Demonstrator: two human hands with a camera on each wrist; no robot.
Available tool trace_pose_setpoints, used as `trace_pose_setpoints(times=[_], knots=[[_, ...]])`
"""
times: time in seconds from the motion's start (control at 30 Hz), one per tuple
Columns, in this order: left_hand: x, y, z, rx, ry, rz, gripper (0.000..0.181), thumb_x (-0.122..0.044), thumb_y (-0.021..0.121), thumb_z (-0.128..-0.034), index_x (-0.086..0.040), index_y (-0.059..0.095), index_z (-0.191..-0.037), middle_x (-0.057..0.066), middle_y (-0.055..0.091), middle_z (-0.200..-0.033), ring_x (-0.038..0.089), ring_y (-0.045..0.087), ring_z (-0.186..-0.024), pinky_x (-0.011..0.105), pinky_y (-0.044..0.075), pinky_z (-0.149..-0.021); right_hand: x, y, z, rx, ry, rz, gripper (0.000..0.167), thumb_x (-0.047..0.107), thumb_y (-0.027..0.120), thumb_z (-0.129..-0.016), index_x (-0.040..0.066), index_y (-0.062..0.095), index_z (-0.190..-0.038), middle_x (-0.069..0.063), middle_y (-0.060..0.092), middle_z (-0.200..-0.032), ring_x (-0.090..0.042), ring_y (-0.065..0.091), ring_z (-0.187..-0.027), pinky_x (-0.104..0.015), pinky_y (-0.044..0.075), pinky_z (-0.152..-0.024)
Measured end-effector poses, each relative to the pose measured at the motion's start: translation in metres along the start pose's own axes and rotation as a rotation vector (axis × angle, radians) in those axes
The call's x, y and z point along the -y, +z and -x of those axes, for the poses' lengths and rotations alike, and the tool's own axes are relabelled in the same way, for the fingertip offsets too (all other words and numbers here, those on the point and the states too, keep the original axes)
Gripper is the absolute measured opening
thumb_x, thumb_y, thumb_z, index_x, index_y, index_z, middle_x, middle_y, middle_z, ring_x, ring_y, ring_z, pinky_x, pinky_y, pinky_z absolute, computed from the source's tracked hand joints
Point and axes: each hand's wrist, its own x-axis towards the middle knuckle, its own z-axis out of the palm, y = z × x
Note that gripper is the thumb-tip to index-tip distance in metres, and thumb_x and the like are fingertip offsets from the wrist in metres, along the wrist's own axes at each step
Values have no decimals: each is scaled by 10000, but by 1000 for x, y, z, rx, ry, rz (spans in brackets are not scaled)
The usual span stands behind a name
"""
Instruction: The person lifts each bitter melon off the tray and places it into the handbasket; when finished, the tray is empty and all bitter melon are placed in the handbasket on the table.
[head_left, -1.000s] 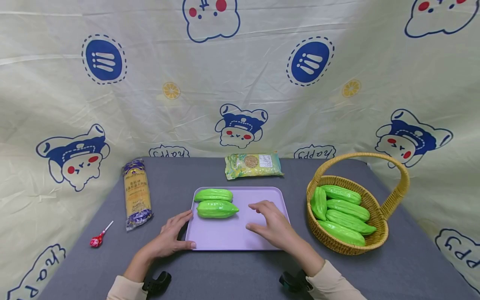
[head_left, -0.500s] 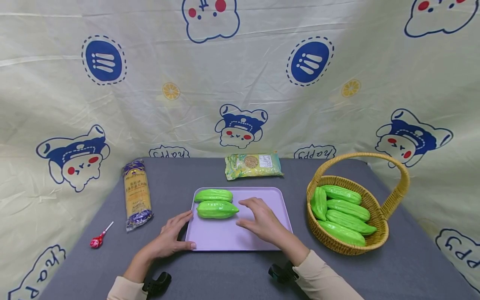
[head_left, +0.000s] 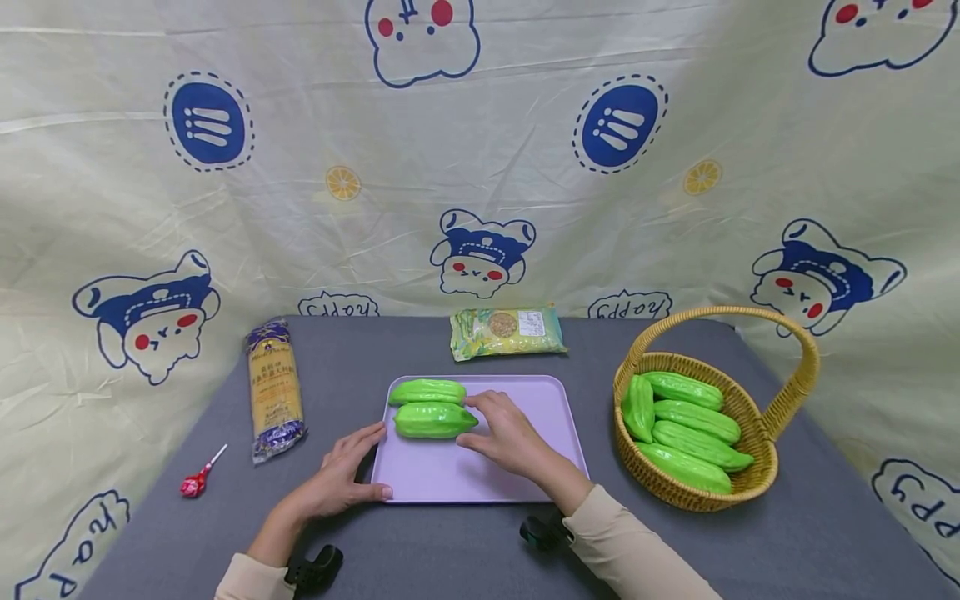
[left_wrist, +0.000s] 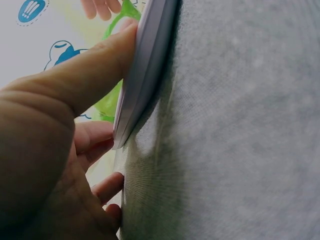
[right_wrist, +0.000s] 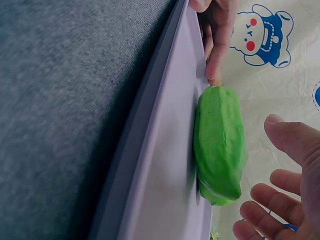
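Two glossy green ridged gourds lie side by side at the left of a lilac tray (head_left: 525, 479), the nearer gourd (head_left: 433, 420) in front of the farther gourd (head_left: 426, 391). My left hand (head_left: 345, 475) rests at the tray's front left corner; its thumb touches the front rim and its fingers the left rim. Over the tray, my right hand (head_left: 506, 433) is spread around the pointed right end of the nearer gourd. In the right wrist view a gap shows between that hand's thumb (right_wrist: 290, 137) and the gourd (right_wrist: 219, 142).
A wicker basket (head_left: 633, 467) with several more green gourds stands on the right. Behind the tray lies a green-yellow packet (head_left: 506, 332). At left are a bag of pasta (head_left: 273, 387) and a red lollipop (head_left: 197, 482). A printed cloth hangs behind the table.
My right hand has moved left across the tray, up to the right end of the nearer gourd. The left hand, tray and gourds have stayed in place.
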Motion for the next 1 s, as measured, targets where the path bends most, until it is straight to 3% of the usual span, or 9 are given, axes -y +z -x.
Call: trace_pose_setpoints(times=[0.27, 0.6, 1.0], knots=[[0, -1, 2, -22, 25, -14, 879, -379, 771, -745, -34, 356, -1440, 150, 300, -1521, 439, 259, -1326, 683, 193, -982, 4, 8, -9, 16, -17, 44, 539, 294, 757, -785, 57, 580, -1236, -88, 616, -1164, -240, 544, -1093, -394, 458, -918], [0, 1, 1, -17, 24, -8, 882, -372, 773, -746, -33, 350, -1443, 152, 292, -1526, 441, 257, -1328, 690, 187, -981, 7, 13, -18, 68, 2, 70, 550, 317, 738, -801, 75, 562, -1263, -85, 596, -1194, -241, 520, -1075, -392, 451, -909], [-1, 0, 0, -10, 11, -2, 883, -380, 771, -746, -39, 350, -1444, 147, 287, -1530, 434, 254, -1331, 687, 183, -985, 5, 20, -25, 72, -4, 91, 558, 335, 745, -791, 95, 569, -1263, -65, 590, -1199, -225, 509, -1056, -373, 454, -887]])
